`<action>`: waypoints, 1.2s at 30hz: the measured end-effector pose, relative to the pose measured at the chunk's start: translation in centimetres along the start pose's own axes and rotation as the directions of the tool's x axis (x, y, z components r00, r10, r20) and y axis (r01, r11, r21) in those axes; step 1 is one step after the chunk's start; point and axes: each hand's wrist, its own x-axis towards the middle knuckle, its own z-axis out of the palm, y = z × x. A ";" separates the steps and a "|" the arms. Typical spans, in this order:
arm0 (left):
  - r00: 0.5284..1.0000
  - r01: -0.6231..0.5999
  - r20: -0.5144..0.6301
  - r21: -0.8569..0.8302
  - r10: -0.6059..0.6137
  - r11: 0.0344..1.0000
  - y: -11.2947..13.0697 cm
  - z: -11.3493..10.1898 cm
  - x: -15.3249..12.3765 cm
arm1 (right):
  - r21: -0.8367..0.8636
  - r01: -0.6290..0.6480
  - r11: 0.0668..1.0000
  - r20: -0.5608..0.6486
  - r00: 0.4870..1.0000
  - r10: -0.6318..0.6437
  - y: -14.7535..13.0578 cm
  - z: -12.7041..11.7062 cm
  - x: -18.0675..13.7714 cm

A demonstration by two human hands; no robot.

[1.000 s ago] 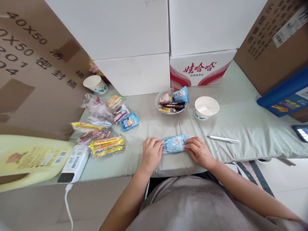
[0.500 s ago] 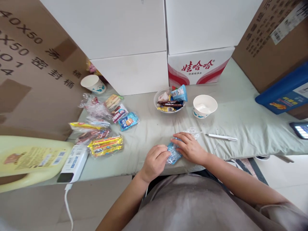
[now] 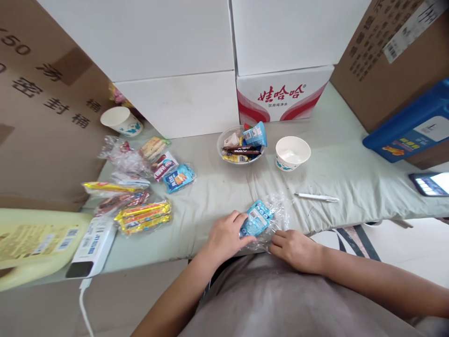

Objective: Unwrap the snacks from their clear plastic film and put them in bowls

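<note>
A blue snack packet [image 3: 257,219] lies at the front edge of the cloth-covered table, on or inside a clear plastic bag [image 3: 279,210]; which of the two I cannot tell. My left hand [image 3: 228,235] grips the packet's left edge, thumb below and fingers above. To the right, my right hand [image 3: 295,249] has its fingers curled closed on the bag's near edge. A white pen [image 3: 317,197] lies beyond my right hand. Farther back stand a clear bowl [image 3: 220,149] of mixed wrapped snacks and a white paper cup [image 3: 292,153].
At left lie bagged snacks: yellow sticks [image 3: 144,216], a blue biscuit pack [image 3: 179,178] and a purple pack [image 3: 164,166]. A power strip [image 3: 94,245], yellow jug [image 3: 38,248] and another paper cup [image 3: 121,121] stand nearby. White boxes [image 3: 175,105] line the back; a phone [image 3: 430,184] lies right.
My right hand has moved off the packet, toward me, onto the bag's near edge. The blue packet shows more fully now. The whole view has shifted slightly.
</note>
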 end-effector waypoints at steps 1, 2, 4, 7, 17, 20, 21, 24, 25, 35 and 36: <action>1.000 0.025 -0.001 0.041 -0.025 0.999 0.6 0.1 0.0 | -0.004 -0.008 1.000 0.026 1.000 0.008 -0.3 0.0 -0.1; 0.999 0.040 -0.007 0.075 -0.039 0.996 1.1 0.2 -0.1 | -0.008 -0.006 1.000 0.051 0.999 0.006 -0.5 0.0 -0.2; 0.999 0.051 -0.024 0.117 -0.048 0.992 1.9 0.5 -0.4 | -0.015 0.005 1.000 0.083 0.997 -0.004 -0.8 -0.1 0.0; 0.998 0.047 -0.037 0.102 -0.043 0.994 2.2 0.4 -0.5 | -0.002 -0.018 1.000 0.078 0.997 0.018 -0.7 -0.4 0.6; 0.973 0.140 -0.162 -0.155 -0.165 0.978 0.6 -1.7 1.6 | 0.006 -0.083 0.997 0.140 0.987 0.082 -1.1 -0.6 2.3; 0.948 0.123 -0.292 -0.036 -0.128 0.992 0.8 -2.2 2.2 | -0.011 -0.054 0.998 0.130 0.990 0.055 -1.6 -0.1 2.4; 0.955 0.050 -0.293 -0.016 -0.052 0.999 1.1 -2.1 2.2 | -0.013 -0.061 0.998 0.122 0.991 0.062 -1.7 0.0 2.5; 0.972 -0.208 -0.119 -0.022 0.204 0.978 2.6 -1.1 2.2 | -0.020 -0.063 0.998 0.117 0.991 0.065 -1.9 0.2 2.6; 0.970 -0.239 -0.052 -0.011 0.238 0.971 3.0 -0.6 2.2 | -0.018 -0.049 0.999 0.128 0.990 0.051 -1.9 0.1 2.6; 0.986 -0.166 -0.017 0.024 0.166 0.986 2.1 0.3 3.3 | 0.024 0.040 0.999 0.167 0.985 -0.043 -1.8 -0.3 2.3; 0.984 -0.174 -0.031 -0.017 0.173 0.985 1.8 0.1 3.1 | 0.020 0.027 0.999 0.157 0.987 -0.030 -1.7 -0.3 2.3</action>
